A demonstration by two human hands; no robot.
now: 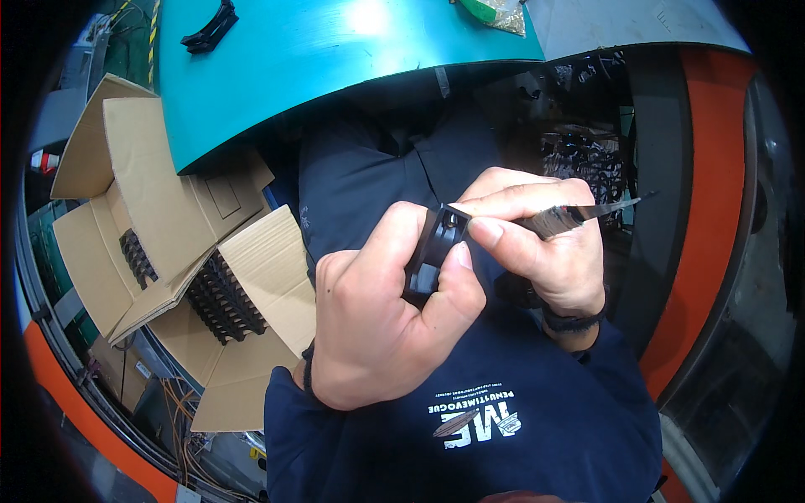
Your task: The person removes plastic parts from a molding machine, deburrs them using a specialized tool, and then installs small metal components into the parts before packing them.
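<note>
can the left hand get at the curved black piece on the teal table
Probably not without letting go: the left hand is busy holding a black part, though nothing visible covers the curved black piece on the teal table.

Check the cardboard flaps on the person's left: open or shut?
Open: the flaps stand spread apart, and rows of black parts show between them.

White glare on teal tabletop, shadow beneath, dark fisheye rim
</note>
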